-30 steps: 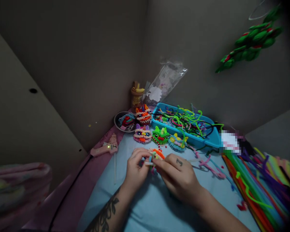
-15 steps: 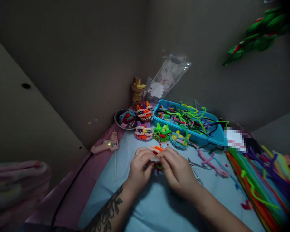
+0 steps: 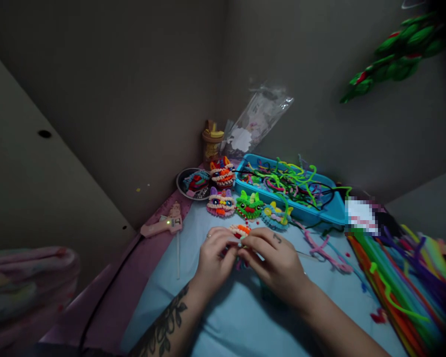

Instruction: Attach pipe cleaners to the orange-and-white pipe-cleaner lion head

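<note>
Both my hands meet over the light blue mat (image 3: 230, 317), pinching one small pipe-cleaner figure (image 3: 240, 231) with orange and white loops. My left hand (image 3: 214, 258) grips its left side with curled fingers. My right hand (image 3: 275, 260) pinches its right side, fingertips pressed together against the left hand's. Most of the figure is hidden between the fingers. Just beyond the hands lie finished pipe-cleaner faces: a purple-eared one (image 3: 220, 202), a green one (image 3: 248, 206), a blue and yellow one (image 3: 277, 215) and an orange one (image 3: 222, 172).
A blue tray (image 3: 334, 210) of tangled pipe cleaners stands behind. Straight pipe cleaners (image 3: 397, 277) lie in a bundle at the right. A pink glue gun (image 3: 161, 225) rests at the left edge, a round dish (image 3: 193, 182) beside it. Scissors (image 3: 308, 255) lie by my right hand.
My hands stay together on the figure; the right hand has rolled slightly, showing its tattooed finger again, and now covers more of the scissors. The view has shifted a little.
</note>
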Tool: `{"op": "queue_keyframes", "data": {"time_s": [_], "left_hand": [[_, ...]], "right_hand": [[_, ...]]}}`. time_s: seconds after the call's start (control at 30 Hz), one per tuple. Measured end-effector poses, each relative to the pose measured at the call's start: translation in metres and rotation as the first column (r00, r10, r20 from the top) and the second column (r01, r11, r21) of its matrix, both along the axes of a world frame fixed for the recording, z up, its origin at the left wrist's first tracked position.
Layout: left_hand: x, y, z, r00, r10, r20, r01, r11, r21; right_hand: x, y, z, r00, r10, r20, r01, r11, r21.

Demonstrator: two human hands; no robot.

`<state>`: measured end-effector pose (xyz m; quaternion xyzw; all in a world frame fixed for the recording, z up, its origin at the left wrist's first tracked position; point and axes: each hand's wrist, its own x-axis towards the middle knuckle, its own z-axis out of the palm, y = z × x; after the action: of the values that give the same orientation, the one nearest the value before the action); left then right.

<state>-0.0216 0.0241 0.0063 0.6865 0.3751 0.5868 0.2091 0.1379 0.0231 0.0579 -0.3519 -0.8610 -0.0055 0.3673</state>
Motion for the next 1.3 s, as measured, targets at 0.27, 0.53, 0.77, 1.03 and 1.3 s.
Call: {"op": "queue_keyframes", "data": {"time_s": [0.27, 0.53, 0.77, 1.03, 1.3], "left_hand": [[-0.001, -0.002, -0.003, 0.999, -0.001, -0.036, 0.002, 1.000, 0.018], [-0.001, -0.001, -0.007, 0.993, -0.042, -0.107, 0.043, 0.999, 0.007], [-0.001, 0.001, -0.005, 0.992, -0.032, -0.119, 0.031, 0.999, -0.011], [-0.002, 0.000, -0.005, 0.995, 0.000, -0.098, -0.001, 1.000, -0.016], [-0.003, -0.002, -0.011, 0.998, 0.019, -0.060, -0.024, 0.996, -0.082]], "right_hand": [[-0.007, -0.004, 0.002, 0.992, -0.080, -0.096, 0.065, 0.988, -0.143], [-0.007, -0.001, 0.011, 0.985, -0.104, -0.135, 0.031, 0.887, -0.462], [0.000, 0.003, 0.004, 0.998, 0.048, -0.048, -0.061, 0.945, -0.320], [0.002, 0.006, -0.003, 0.997, 0.074, 0.021, -0.071, 0.990, -0.123], [-0.002, 0.005, -0.002, 0.996, -0.023, 0.085, 0.034, 0.992, -0.124]]}}
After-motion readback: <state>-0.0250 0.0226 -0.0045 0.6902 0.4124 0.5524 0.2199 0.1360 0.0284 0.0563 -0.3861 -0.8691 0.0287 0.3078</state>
